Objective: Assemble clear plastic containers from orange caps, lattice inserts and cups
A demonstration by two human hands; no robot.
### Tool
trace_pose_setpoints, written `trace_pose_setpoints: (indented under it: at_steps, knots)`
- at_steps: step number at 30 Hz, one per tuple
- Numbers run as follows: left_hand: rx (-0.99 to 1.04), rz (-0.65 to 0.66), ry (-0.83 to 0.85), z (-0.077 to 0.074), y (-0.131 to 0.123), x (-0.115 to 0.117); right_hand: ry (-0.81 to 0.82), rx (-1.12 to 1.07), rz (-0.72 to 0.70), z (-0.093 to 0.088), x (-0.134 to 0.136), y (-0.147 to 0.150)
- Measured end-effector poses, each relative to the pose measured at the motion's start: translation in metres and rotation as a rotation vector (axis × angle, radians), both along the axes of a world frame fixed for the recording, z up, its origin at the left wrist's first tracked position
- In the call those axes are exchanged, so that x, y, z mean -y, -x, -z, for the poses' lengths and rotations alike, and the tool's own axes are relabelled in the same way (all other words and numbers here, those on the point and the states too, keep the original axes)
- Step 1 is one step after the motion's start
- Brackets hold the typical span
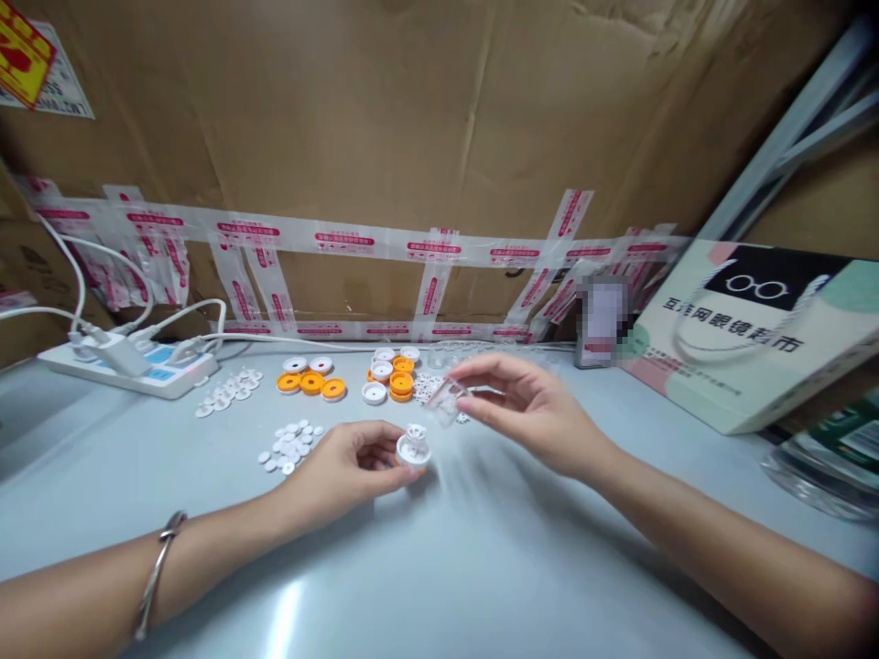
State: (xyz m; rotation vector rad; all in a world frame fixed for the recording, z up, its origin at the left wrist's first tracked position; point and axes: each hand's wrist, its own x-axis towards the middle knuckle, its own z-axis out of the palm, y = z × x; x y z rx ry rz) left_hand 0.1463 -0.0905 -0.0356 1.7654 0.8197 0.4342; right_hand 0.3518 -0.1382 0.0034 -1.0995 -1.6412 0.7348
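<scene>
My left hand (343,469) rests on the grey table and pinches a small white round cap (413,449) that has a white insert standing up from it. My right hand (528,407) hovers just above and to the right, fingers pinched on a small clear plastic cup (448,401), tilted over the cap. Behind the hands lie orange and white discs (393,373), a second group of orange discs (310,379), and two scatters of small white washers (291,446).
A white power strip (130,361) with plugs and cables sits at the back left. A taped cardboard wall (426,137) closes the back. A printed paper bag (748,334) leans at the right, with clear wrapped goods (824,458) at the right edge.
</scene>
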Motion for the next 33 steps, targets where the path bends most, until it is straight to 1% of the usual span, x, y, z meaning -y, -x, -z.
trace_pose_setpoints:
  at_steps: [3, 6, 15, 21, 24, 33]
  knots:
    - [-0.001, -0.001, 0.001, 0.001, 0.000, -0.002, -0.056, 0.035, -0.051, 0.007, 0.006, 0.013]
    - [-0.014, 0.006, -0.049, 0.002, 0.001, -0.002, -0.105, 0.089, -0.071, 0.010, 0.008, 0.017]
    - [-0.033, 0.001, -0.119, 0.003, 0.000, 0.002, -0.086, 0.070, -0.066, 0.013, 0.006, 0.018]
    - [-0.024, -0.015, -0.113, 0.004, 0.000, 0.001, -0.033, 0.133, -0.092, 0.015, 0.005, 0.020]
    - [-0.024, -0.028, -0.110, 0.005, 0.001, 0.001, -0.015, 0.167, -0.081, 0.017, 0.004, 0.022]
    - [-0.018, -0.023, -0.133, 0.007, 0.002, 0.002, 0.001, 0.176, -0.095, 0.020, 0.002, 0.022]
